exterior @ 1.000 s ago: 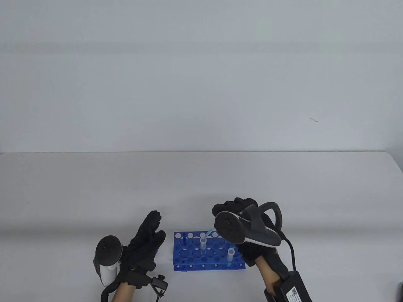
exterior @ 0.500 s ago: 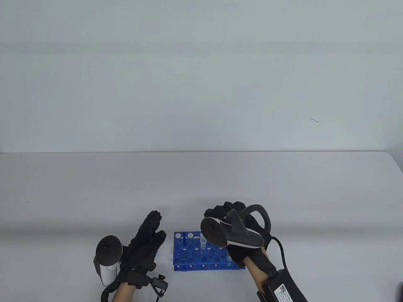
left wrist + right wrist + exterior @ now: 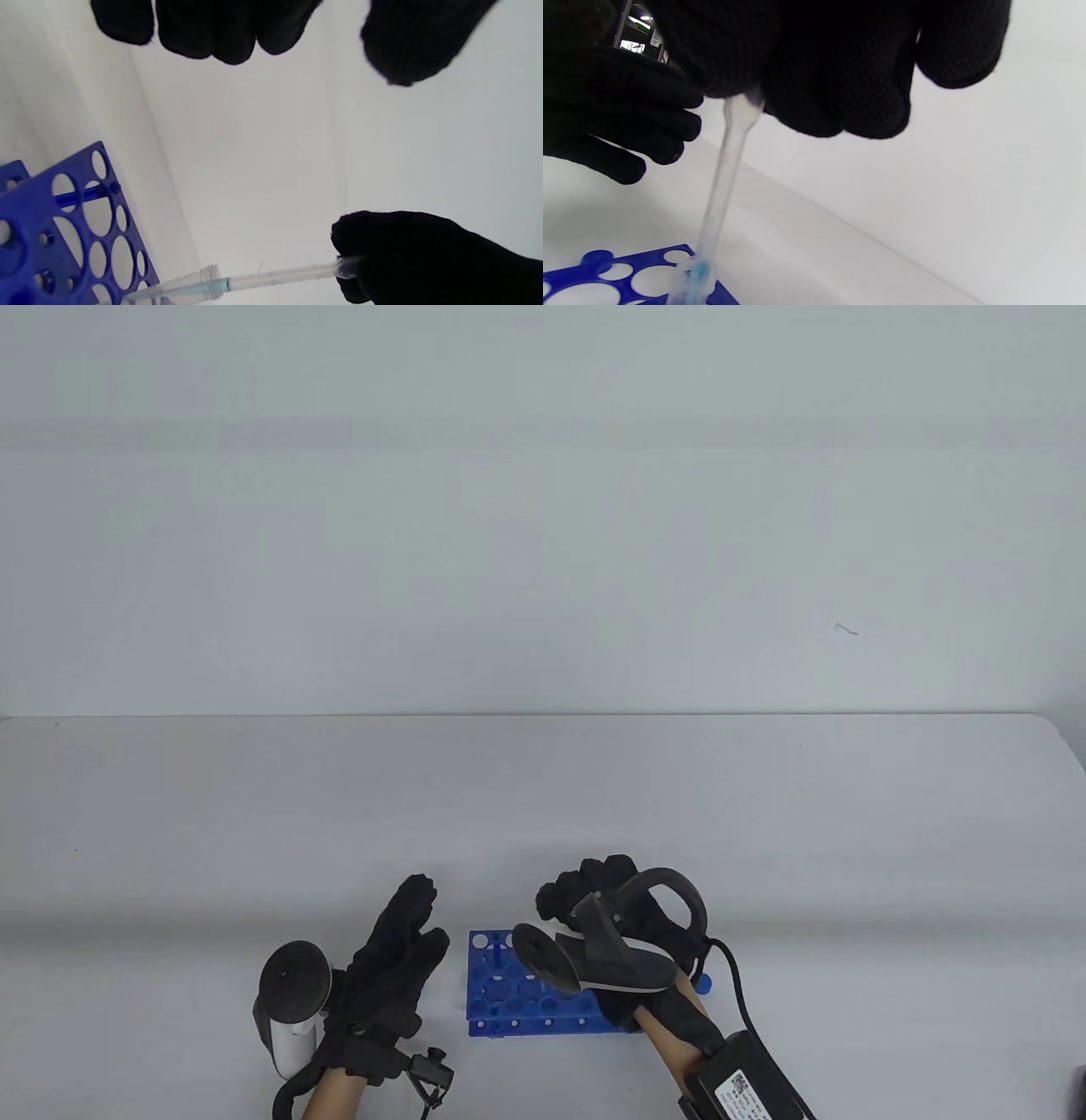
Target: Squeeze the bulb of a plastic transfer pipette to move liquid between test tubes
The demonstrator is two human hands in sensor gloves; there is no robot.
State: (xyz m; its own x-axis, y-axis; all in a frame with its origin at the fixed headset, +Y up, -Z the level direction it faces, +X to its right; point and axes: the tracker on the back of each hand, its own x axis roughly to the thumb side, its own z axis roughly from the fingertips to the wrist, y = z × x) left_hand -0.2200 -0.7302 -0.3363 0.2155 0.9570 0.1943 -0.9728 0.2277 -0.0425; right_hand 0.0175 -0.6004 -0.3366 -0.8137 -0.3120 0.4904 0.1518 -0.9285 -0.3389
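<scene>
A blue test tube rack [image 3: 501, 997] stands near the table's front edge. My right hand [image 3: 585, 886] hovers over it and grips the bulb of a clear plastic pipette [image 3: 721, 182]. The pipette's tip sits in the mouth of a clear tube [image 3: 689, 279], with blue liquid at the tip. The left wrist view shows the same pipette [image 3: 275, 277] entering that tube [image 3: 199, 281]. In the table view my right hand's tracker [image 3: 594, 963] hides the clear tubes. A tube of dark blue liquid [image 3: 495, 954] stands at the rack's back left. My left hand [image 3: 420, 912] is open and empty, left of the rack.
A small blue round thing [image 3: 702, 982] lies just right of the rack. The grey table [image 3: 543, 797] stretches away behind the rack to a pale wall. My right hand's cable [image 3: 734, 984] trails toward the front edge.
My right hand has moved left and down over the rack with the pipette. Its tracker now covers the clear tubes in the table view. My left hand has not moved.
</scene>
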